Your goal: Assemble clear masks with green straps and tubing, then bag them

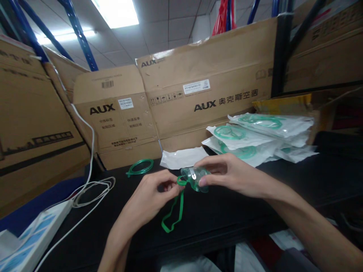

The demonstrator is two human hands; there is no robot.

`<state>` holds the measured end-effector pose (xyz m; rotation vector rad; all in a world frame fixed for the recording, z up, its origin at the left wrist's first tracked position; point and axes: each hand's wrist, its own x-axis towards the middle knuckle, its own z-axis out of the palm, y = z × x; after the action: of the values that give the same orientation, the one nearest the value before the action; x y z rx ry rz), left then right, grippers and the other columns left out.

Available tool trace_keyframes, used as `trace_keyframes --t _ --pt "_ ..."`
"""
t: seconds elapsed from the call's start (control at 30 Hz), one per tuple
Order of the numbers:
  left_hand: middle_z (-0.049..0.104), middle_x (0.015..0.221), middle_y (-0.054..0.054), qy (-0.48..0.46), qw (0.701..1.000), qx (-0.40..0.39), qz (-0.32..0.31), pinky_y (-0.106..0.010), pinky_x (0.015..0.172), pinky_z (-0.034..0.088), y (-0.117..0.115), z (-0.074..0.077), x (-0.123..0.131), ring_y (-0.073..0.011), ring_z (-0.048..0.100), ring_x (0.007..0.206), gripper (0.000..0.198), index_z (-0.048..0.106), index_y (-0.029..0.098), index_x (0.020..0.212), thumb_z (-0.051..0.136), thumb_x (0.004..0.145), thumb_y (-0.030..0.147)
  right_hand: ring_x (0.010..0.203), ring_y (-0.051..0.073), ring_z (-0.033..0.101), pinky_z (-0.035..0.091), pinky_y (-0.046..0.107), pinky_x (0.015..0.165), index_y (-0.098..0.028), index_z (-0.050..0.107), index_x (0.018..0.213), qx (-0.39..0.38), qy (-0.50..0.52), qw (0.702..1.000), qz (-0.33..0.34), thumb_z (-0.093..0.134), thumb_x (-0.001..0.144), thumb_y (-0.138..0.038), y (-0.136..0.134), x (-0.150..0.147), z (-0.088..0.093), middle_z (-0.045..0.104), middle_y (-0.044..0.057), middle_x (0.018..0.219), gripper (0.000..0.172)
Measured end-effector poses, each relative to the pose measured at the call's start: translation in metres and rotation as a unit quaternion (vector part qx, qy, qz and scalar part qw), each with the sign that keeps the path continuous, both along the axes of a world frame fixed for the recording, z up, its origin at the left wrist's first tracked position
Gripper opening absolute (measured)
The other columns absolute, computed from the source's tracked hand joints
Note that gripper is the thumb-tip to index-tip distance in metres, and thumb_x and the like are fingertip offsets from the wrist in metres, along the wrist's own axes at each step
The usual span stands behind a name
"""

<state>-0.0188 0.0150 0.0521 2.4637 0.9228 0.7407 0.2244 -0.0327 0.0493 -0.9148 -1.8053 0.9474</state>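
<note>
A clear green-tinted oxygen mask [195, 176] hangs above the black table, gripped from the right by my right hand [224, 174], fingers above and thumb below. My left hand [160, 186] pinches the green elastic strap [181, 206] close to the mask's left side. Part of that strap is bunched at my fingertips, and a long loop of it dangles below. Behind my hands a coil of green tubing [140, 167] lies on the table. A flat white packet [184, 158] rests just beyond the mask.
Several white packets with green tubing [244, 132] are piled at the back right. Open AUX cardboard boxes [210, 83] stand along the back. On the left are a white power strip [47, 226] and a loose white cable [92, 151]. The black table [227, 215] runs underneath.
</note>
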Motion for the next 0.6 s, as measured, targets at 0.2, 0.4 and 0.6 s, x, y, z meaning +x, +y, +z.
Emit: trace_keyframes --t 0.2,0.4,0.6 --pt "0.061 0.074 0.004 0.029 0.999 -0.017 0.014 -0.023 0.065 0.038 -0.002 0.003 -0.006 -0.0131 0.053 0.07 0.016 0.073 0.019 0.08 0.065 0.09 0.029 0.093 0.019 0.07 0.052 0.027 0.08 -0.021 0.079 0.102 0.003 -0.024 1.0 -0.013 0.08 0.082 -0.037 0.0 0.008 0.001 0.077 0.0 0.098 0.026" --pt "0.064 0.077 0.003 0.065 0.997 -0.003 0.036 -0.023 0.068 0.039 0.001 0.007 -0.019 -0.0138 0.055 0.072 0.021 0.073 0.02 0.081 0.063 0.092 0.036 0.093 0.022 0.074 0.055 0.031 0.084 -0.022 0.079 0.112 0.015 -0.023 0.997 -0.068 0.081 0.079 -0.038 0.0 0.018 0.004 0.08 0.002 0.102 0.036" --pt "0.064 0.077 0.002 0.092 0.993 -0.002 0.077 -0.025 0.067 0.04 0.003 0.015 -0.047 -0.0162 0.056 0.073 0.031 0.072 0.022 0.079 0.06 0.092 0.047 0.095 0.025 0.076 0.058 0.034 0.086 -0.022 0.079 0.112 0.034 -0.031 0.991 -0.129 0.08 0.079 -0.046 0.002 0.022 0.004 0.081 0.004 0.102 0.04"
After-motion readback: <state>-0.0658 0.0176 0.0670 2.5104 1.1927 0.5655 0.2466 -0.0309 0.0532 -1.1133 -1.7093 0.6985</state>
